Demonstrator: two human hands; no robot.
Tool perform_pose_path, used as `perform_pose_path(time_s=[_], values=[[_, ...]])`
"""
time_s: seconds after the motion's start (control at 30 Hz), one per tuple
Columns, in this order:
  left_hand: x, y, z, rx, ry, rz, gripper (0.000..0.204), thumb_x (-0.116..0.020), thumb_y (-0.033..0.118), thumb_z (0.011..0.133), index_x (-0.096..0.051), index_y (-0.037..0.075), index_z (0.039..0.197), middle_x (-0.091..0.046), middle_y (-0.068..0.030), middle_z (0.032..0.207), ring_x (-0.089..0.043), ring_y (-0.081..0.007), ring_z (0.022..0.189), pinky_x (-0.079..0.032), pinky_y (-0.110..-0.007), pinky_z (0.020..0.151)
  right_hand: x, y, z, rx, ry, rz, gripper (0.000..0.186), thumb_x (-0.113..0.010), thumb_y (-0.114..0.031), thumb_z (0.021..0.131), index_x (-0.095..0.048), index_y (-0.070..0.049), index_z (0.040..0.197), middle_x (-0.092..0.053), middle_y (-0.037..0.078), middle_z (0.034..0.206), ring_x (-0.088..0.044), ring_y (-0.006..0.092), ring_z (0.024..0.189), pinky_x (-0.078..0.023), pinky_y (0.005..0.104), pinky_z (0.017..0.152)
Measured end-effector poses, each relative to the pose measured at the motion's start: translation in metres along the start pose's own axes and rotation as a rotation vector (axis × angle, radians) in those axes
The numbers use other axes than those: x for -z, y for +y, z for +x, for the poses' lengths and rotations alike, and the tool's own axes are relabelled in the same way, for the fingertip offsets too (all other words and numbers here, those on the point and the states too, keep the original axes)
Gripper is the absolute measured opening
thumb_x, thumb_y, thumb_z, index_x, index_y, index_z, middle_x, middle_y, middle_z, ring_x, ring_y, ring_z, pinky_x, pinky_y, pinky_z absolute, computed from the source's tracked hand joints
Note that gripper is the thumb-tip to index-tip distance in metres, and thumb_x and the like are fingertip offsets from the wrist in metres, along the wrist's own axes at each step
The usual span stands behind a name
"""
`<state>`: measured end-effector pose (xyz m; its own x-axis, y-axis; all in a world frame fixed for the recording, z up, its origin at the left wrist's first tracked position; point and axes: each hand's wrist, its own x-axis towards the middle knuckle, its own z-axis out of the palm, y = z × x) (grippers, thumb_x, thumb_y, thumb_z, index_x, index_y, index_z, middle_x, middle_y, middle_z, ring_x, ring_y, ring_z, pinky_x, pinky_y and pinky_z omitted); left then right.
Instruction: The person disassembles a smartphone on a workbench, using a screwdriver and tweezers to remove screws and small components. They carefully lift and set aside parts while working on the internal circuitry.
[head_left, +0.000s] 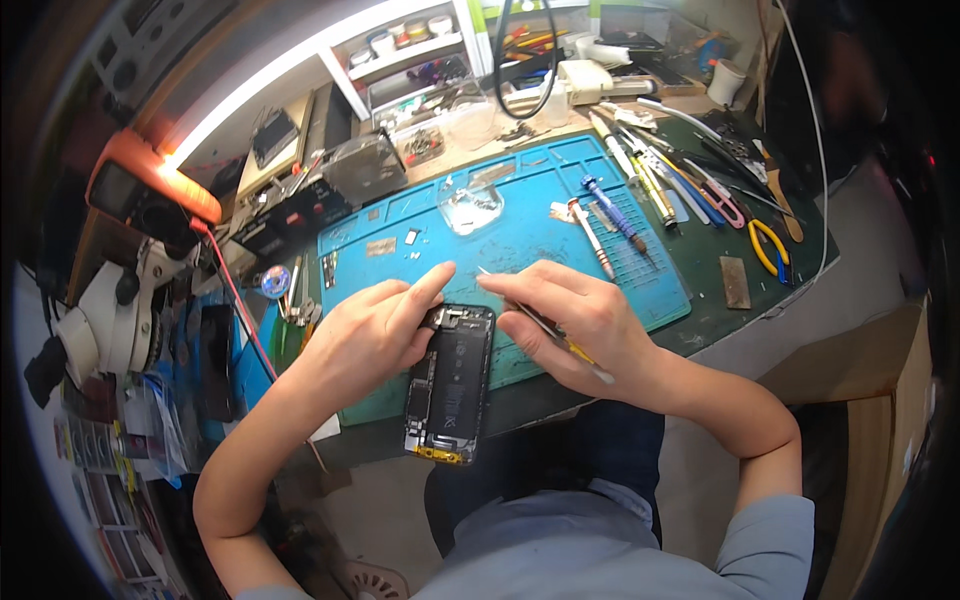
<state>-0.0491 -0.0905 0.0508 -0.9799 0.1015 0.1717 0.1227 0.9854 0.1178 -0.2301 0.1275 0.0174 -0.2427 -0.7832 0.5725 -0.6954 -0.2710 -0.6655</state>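
Observation:
An opened smartphone point(452, 385) hangs over the bench's near edge, its dark battery and inner parts facing up and yellow tape at its lower end. My left hand point(375, 325) grips its upper left side, with the index finger stretched past the top. Just right of the phone, my right hand point(585, 320) is closed around slim metal tweezers point(548, 328) with a yellow patch. Their fine tip pokes out beyond the index finger, pointing toward my left fingertip. A small clear dish point(472, 206) with tiny pieces lies beyond both hands on the blue repair mat point(400, 285).
Right of the hands lie a blue screwdriver point(615, 212), a white-and-red one point(590, 237), several hand tools and yellow-handled pliers point(768, 248). An orange multimeter point(150, 190) with a red lead stands at the left. A cardboard box point(860, 360) sits near my right elbow.

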Motion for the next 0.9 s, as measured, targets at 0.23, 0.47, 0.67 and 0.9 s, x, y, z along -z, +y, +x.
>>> perform_pose_path(time_s=[0.23,0.47,0.67,0.9], values=[[-0.007,-0.008,-0.007,-0.005,0.081,-0.097,0.081,-0.083,0.006,0.089,-0.046,0.007,0.162,-0.081,-0.0087,0.118,-0.075,-0.0304,0.109,-0.062,-0.042,0.094,-0.019,-0.001,0.001,0.017,-0.087,0.092,0.023,-0.082,-0.004,0.095,-0.08,-0.001,0.118,-0.078,0.013,0.103,-0.077,0.024,0.088,-0.061,0.034,0.075],[-0.013,-0.007,-0.01,0.006,0.148,-0.104,0.078,-0.083,0.006,0.089,-0.05,0.006,0.16,-0.082,-0.0086,0.116,-0.076,-0.0284,0.105,-0.063,-0.041,0.09,-0.027,0.008,0.005,0.047,-0.087,0.052,0.023,-0.085,-0.009,0.093,-0.08,-0.001,0.113,-0.081,0.013,0.103,-0.08,0.0288,0.088,-0.065,0.0365,0.075],[-0.016,-0.007,-0.011,0.006,0.166,-0.087,0.077,-0.083,0.006,0.089,-0.05,0.005,0.159,-0.082,-0.0081,0.114,-0.075,-0.0272,0.1,-0.063,-0.04,0.087,-0.027,0.006,0.005,0.086,-0.127,-0.032,0.026,-0.085,-0.004,0.091,-0.079,0.001,0.116,-0.081,0.015,0.106,-0.08,0.029,0.092,-0.065,0.0364,0.077],[-0.018,-0.007,-0.013,-0.01,0.184,-0.085,0.077,-0.083,0.005,0.088,-0.051,0.004,0.158,-0.081,-0.008,0.112,-0.075,-0.0266,0.098,-0.063,-0.039,0.085,-0.028,0.002,0.007,0.123,-0.161,-0.087,0.029,-0.086,-0.003,0.09,-0.078,0.002,0.118,-0.08,0.016,0.107,-0.08,0.0303,0.092,-0.065,0.0363,0.076]])
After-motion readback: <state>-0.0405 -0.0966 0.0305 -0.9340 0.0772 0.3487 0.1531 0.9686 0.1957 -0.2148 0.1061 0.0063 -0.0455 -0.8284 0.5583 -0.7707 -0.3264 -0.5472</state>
